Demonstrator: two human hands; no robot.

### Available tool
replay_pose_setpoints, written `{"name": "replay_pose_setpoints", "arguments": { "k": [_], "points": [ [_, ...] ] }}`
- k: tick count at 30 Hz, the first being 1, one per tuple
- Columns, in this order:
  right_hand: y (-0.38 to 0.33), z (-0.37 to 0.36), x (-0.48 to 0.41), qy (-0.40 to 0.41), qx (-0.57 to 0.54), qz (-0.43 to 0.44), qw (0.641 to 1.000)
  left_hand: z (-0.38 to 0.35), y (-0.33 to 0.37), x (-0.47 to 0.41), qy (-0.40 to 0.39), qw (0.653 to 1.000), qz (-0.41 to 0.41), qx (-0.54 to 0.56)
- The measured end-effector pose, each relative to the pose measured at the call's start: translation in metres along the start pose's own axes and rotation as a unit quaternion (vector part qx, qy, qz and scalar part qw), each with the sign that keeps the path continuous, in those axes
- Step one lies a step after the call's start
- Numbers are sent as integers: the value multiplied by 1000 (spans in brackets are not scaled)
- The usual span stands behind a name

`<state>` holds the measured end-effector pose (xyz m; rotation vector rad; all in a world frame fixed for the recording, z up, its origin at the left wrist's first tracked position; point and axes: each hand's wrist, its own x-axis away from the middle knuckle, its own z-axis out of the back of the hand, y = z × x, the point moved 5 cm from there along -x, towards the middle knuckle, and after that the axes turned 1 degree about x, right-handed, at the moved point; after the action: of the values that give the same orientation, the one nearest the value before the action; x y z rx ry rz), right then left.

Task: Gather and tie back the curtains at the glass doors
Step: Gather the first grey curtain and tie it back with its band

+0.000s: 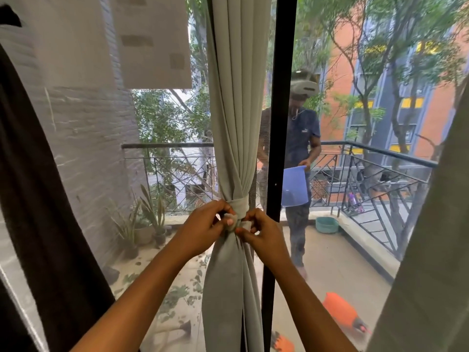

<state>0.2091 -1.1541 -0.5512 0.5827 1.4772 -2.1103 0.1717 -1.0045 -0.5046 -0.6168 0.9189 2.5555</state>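
Now at the Knot: Both Hands Pinch the Tie-Back

Far left hangs a dark curtain [38,174], matte and heavy. Beyond the glass stands a white-painted brick wall [83,138], rough and coursed, with spiky potted plants [149,219] at its foot. The left hand [203,229] pinches one end of the tie-back band [239,203] between thumb and curled fingers. The band, of the same soft grey-green cloth as the gathered curtain [236,123], cinches that curtain into a narrow waist of long vertical pleats, which flare again below. The right hand [261,235] pinches the band's other end, just beside the left. A glossy black door frame [281,123] rises straight at the curtain's right edge. Outside, a person [300,138] in a navy shirt holds a smooth blue plastic bucket [295,186]; the shirt's small white mark is too small to read. A black metal railing [380,174] with diagonal bars edges the balcony. Another pale curtain [431,250] fills the far right.
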Motion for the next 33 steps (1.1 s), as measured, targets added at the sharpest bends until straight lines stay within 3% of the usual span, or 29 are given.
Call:
{"name": "replay_pose_setpoints", "arguments": {
  "k": [5,9,16,18,20,26,33],
  "points": [
    [-1,-16,1,31,-26,-29,999,7,0,-3,68,995,66,-37],
    [-2,-14,4,2,-83,-31,996,5,0,1,130,987,58,-70],
    [4,-5,8,-11,-181,-89,979,4,-11,5,134,990,42,-17],
    [3,-5,10,-15,-212,-103,972,2,-19,5,140,988,54,-29],
    [-1,-9,10,-18,-184,-89,979,-1,-30,7,149,984,88,34],
    [-11,-12,10,4,-73,-46,996,2,-42,25,104,920,156,343],
    [-24,-16,9,-14,-47,-46,998,23,-33,28,-6,936,135,324]
  ]
}}
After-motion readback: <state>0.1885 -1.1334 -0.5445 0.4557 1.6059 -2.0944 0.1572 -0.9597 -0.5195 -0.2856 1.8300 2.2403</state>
